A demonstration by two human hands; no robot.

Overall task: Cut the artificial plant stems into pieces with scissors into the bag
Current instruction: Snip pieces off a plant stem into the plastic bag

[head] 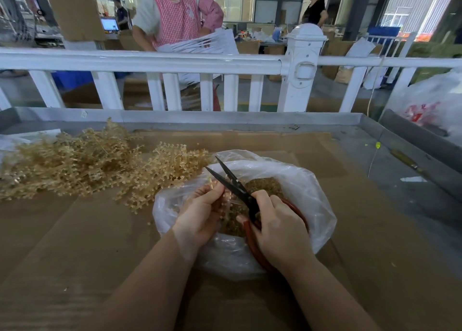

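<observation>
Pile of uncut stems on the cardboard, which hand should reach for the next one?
Probably the left hand. The pile lies on the left side, beside the bag, and that hand holds only a short stem over it. The right hand grips the scissors, blades open.

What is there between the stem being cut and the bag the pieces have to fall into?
Nothing visible. The left hand holds the stem right above the open mouth of the plastic bag, and the scissors in the right hand are open over it too. Cut pieces already lie inside.
</observation>
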